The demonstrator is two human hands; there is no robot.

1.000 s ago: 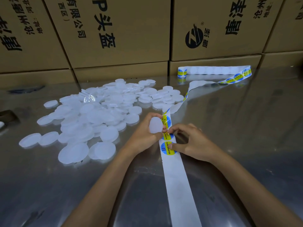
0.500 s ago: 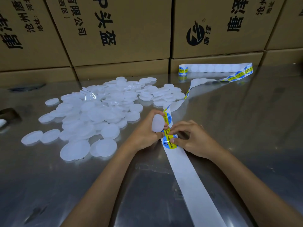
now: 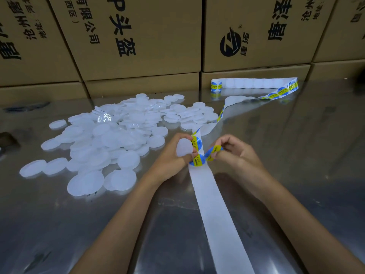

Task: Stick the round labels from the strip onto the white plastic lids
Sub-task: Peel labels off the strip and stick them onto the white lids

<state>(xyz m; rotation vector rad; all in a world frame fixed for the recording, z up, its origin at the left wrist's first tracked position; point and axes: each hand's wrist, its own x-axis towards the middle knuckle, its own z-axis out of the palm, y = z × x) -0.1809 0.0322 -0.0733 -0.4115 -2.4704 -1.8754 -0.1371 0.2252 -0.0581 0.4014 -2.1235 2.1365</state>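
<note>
The lids [image 3: 94,147] lie heaped at left, light and stiff; the left hand [image 3: 171,157] curls round one lid [image 3: 184,147], gripping its rim. Beside it the right hand [image 3: 235,153] pinches a half-peeled label [image 3: 214,152] off the strip [image 3: 215,210]; thin, floppy and tacky, it is best held by its edge.

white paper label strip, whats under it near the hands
The white paper label strip lies on the shiny metal table. Further back it crosses over white round plastic lids at the pile's edge. What is beneath its covered parts cannot be seen.
</note>
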